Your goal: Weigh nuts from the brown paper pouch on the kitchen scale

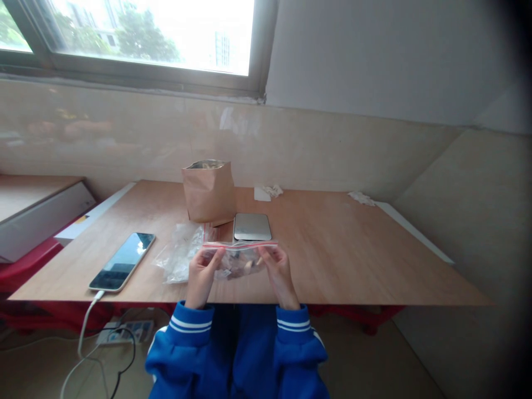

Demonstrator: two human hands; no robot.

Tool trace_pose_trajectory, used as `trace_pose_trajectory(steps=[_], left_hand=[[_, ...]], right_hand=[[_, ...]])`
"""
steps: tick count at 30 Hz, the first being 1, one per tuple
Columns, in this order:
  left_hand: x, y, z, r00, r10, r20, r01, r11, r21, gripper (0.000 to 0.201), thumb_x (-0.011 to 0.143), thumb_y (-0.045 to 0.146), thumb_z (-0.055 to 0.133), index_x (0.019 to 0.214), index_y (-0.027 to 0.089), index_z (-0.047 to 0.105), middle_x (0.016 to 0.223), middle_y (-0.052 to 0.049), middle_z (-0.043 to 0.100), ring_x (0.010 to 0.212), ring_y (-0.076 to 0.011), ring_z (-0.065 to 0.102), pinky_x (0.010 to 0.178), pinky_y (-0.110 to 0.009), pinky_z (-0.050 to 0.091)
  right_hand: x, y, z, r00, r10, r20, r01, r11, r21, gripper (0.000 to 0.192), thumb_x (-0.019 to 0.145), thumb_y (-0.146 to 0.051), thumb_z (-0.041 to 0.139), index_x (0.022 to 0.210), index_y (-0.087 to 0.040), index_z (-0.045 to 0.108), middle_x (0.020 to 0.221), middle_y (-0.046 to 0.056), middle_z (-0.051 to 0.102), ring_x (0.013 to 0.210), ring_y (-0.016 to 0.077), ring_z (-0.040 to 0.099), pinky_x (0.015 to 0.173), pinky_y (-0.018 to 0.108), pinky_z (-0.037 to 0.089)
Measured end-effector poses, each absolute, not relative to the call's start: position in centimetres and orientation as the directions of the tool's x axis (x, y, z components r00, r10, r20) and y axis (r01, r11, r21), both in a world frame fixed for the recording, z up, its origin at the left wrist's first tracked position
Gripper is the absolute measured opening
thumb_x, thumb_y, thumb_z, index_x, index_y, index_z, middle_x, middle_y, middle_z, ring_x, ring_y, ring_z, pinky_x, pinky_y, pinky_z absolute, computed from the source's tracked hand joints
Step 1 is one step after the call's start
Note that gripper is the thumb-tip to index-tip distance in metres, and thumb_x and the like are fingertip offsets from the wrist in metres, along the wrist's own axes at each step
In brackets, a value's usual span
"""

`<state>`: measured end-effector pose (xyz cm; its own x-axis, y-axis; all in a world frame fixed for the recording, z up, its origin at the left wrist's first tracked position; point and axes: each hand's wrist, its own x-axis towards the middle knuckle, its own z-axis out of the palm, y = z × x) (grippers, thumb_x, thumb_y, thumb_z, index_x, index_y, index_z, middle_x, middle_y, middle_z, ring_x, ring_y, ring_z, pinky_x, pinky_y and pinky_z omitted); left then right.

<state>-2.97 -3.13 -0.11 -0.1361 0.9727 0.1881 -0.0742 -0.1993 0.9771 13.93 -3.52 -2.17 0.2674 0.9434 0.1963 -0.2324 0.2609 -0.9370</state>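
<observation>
Between my two hands is a clear zip bag [239, 265] with a red line along its top edge and some small brownish pieces inside. My left hand [203, 274] pinches its left side near the red strip, thumb on top. On the opposite side my right hand [280, 271] grips the bag in the same way. Just behind it lies a flat silver scale-like plate [252, 226]. To the left of the bag, a heap of clear plastic bags [180, 255] rests on the table, partly hidden by my left hand.
An open brown paper pouch [209, 191] stands behind the plastic bags. At the left lies a phone [123, 261] with a white cable [85, 321] hanging over the front edge of the wooden table [353, 260]. Crumpled white scraps [272, 191] sit by the wall.
</observation>
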Motion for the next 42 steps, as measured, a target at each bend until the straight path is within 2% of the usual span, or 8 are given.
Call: trace_pose_trajectory(steps=[3, 11, 16, 22, 26, 31, 37, 42], left_hand=[[-2.9, -3.3, 0.6, -0.181, 0.966, 0.185, -0.046, -0.196, 0.979, 0.033, 0.07, 0.045, 0.075, 0.077, 0.014, 0.069, 0.064, -0.001, 0.065, 0.058, -0.0123, 0.058, 0.056, -0.023, 0.048], [-2.7, -3.6, 1.3, -0.13, 0.97, 0.205, -0.004, -0.208, 0.978, 0.03, 0.072, 0.044, 0.074, 0.081, 0.016, 0.07, 0.07, -0.002, 0.069, 0.062, -0.0141, 0.063, 0.057, -0.023, 0.05], [-2.6, -3.7, 1.3, -0.164, 0.963, 0.213, 0.021, -0.213, 0.977, 0.029, 0.072, 0.043, 0.074, 0.08, 0.015, 0.07, 0.068, -0.001, 0.068, 0.061, -0.0142, 0.063, 0.059, -0.024, 0.05], [-2.7, -3.4, 0.5, -0.034, 0.991, 0.129, -0.122, -0.133, 0.984, 0.038, 0.066, 0.044, 0.078, 0.089, 0.015, 0.073, 0.082, -0.006, 0.074, 0.072, -0.0192, 0.068, 0.063, -0.028, 0.053], [-2.6, -3.2, 0.2, -0.09, 0.984, 0.155, -0.081, -0.162, 0.983, 0.029, 0.067, 0.04, 0.078, 0.082, 0.015, 0.074, 0.081, -0.007, 0.074, 0.073, -0.0192, 0.068, 0.063, -0.027, 0.052], [-2.7, -3.2, 0.5, -0.105, 0.982, 0.157, -0.07, -0.165, 0.984, 0.027, 0.067, 0.04, 0.078, 0.078, 0.015, 0.074, 0.078, -0.006, 0.074, 0.071, -0.0182, 0.067, 0.061, -0.026, 0.051], [-2.5, -3.5, 0.9, -0.082, 0.989, 0.126, -0.097, -0.133, 0.986, 0.029, 0.066, 0.038, 0.079, 0.082, 0.015, 0.074, 0.076, -0.005, 0.074, 0.068, -0.017, 0.066, 0.06, -0.025, 0.051], [-2.3, -3.7, 1.3, -0.099, 0.982, 0.158, -0.087, -0.167, 0.982, 0.027, 0.067, 0.036, 0.079, 0.082, 0.015, 0.074, 0.077, -0.004, 0.074, 0.07, -0.0177, 0.067, 0.061, -0.025, 0.053]], right_hand=[[14.1, -3.7, -2.0, 0.299, 0.929, 0.218, -0.147, 0.27, -0.952, 0.023, 0.076, -0.043, 0.071, 0.078, -0.02, 0.072, 0.081, 0.005, 0.075, 0.076, 0.019, 0.068, 0.073, 0.032, 0.053], [14.5, -4.1, -1.4, 0.358, 0.884, 0.3, -0.051, 0.339, -0.939, 0.02, 0.079, -0.039, 0.067, 0.071, -0.021, 0.066, 0.073, 0.002, 0.072, 0.068, 0.0164, 0.064, 0.067, 0.028, 0.05], [14.1, -4.0, -1.5, 0.398, 0.877, 0.268, -0.09, 0.328, -0.94, 0.022, 0.077, -0.04, 0.069, 0.071, -0.019, 0.066, 0.071, 0.002, 0.07, 0.066, 0.0148, 0.062, 0.062, 0.025, 0.048], [13.5, -3.7, -1.9, 0.363, 0.917, 0.166, -0.235, 0.262, -0.936, 0.033, 0.076, -0.048, 0.069, 0.089, -0.018, 0.07, 0.078, 0.004, 0.073, 0.055, 0.0118, 0.059, 0.047, 0.021, 0.044], [13.7, -3.8, -1.9, 0.22, 0.962, 0.164, -0.252, 0.219, -0.943, 0.035, 0.078, -0.051, 0.067, 0.087, -0.017, 0.073, 0.085, 0.007, 0.075, 0.063, 0.0156, 0.066, 0.051, 0.024, 0.049], [13.8, -4.1, -1.6, 0.177, 0.961, 0.212, -0.198, 0.245, -0.949, 0.03, 0.076, -0.048, 0.07, 0.082, -0.019, 0.075, 0.087, 0.007, 0.076, 0.082, 0.0216, 0.07, 0.066, 0.029, 0.056], [13.3, -4.3, -1.1, 0.252, 0.953, 0.167, -0.22, 0.224, -0.949, 0.028, 0.071, -0.046, 0.075, 0.076, -0.018, 0.072, 0.065, 0.004, 0.072, 0.054, 0.0187, 0.066, 0.051, 0.028, 0.053], [13.3, -4.3, -1.0, 0.3, 0.927, 0.226, -0.201, 0.293, -0.935, 0.02, 0.071, -0.038, 0.076, 0.074, -0.02, 0.07, 0.068, 0.002, 0.072, 0.059, 0.0162, 0.066, 0.054, 0.025, 0.051]])
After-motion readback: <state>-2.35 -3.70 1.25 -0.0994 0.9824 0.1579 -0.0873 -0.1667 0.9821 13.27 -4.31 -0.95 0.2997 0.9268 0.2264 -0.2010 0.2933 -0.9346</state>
